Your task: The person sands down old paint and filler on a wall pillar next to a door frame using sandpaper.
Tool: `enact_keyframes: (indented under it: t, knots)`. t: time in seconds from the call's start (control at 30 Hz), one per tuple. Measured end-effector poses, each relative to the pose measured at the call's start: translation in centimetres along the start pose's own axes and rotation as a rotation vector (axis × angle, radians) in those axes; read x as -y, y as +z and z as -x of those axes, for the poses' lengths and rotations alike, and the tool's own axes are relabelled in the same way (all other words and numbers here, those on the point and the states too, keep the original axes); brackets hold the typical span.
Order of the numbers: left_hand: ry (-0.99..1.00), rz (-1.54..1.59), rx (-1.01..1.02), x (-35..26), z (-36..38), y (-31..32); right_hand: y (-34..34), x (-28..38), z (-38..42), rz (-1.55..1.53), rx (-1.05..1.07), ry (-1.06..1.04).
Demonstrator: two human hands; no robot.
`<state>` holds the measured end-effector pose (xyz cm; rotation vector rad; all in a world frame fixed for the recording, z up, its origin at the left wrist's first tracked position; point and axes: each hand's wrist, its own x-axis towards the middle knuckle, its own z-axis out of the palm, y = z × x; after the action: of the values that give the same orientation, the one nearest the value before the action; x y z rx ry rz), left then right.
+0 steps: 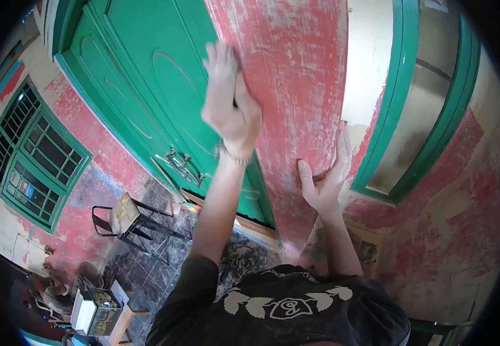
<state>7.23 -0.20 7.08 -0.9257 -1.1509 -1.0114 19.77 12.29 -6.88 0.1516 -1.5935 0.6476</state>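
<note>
My left hand [231, 104], dusty and wearing a bracelet [235, 155], is raised against the left edge of a worn red wall strip [299, 75]. Its fingers are pressed together and slightly blurred. A dark grey edge shows beside the fingertips; what it belongs to is mostly hidden by the hand. Lower down, my right hand [326, 179] rests at the strip's right edge, thumb spread apart from the fingers, holding nothing I can see. The red paint is scuffed, with pale scratches all over. Just left of the strip is a green panelled door [146, 52].
A green-framed window [400, 115] borders the strip on the right. At lower left, a black-framed chair [126, 216] bears a cardboard piece on the dusty tiled floor [163, 254]. A glass tank [101, 314] stands by a wooden stand, and a barred green window [34, 155] is behind.
</note>
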Motion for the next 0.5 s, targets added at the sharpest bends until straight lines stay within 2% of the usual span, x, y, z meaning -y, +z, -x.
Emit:
enact_keyframes:
  t: [0.07,0.1,0.23,0.3,0.37,0.43,0.5]
  knots:
    - [0.057,0.027,-0.035,0.5,-2.3,1.0,0.2,0.1,-0.1,-0.016,0.001,0.011]
    - [-0.015,0.019,-0.037,0.2,-1.2,0.8,0.1,0.1,0.0,-0.019,0.005,0.021]
    - [-0.246,0.025,0.018,-2.5,11.2,-1.5,-0.3,-0.2,1.0,0.0,0.01,0.006]
    - [-0.164,0.014,0.028,-1.7,11.7,-1.2,-0.3,-0.6,1.4,-0.007,0.018,0.012]
    - [-0.101,-0.04,0.044,-1.4,9.3,-1.4,-0.1,-0.4,1.7,-0.006,0.011,0.017]
    - [-0.146,0.013,-0.008,-0.9,3.0,-0.6,0.1,-0.7,1.3,-0.011,0.009,0.011]
    - [-0.107,0.067,-0.036,0.6,-1.5,0.3,0.0,-0.7,1.5,-0.024,0.017,0.02]
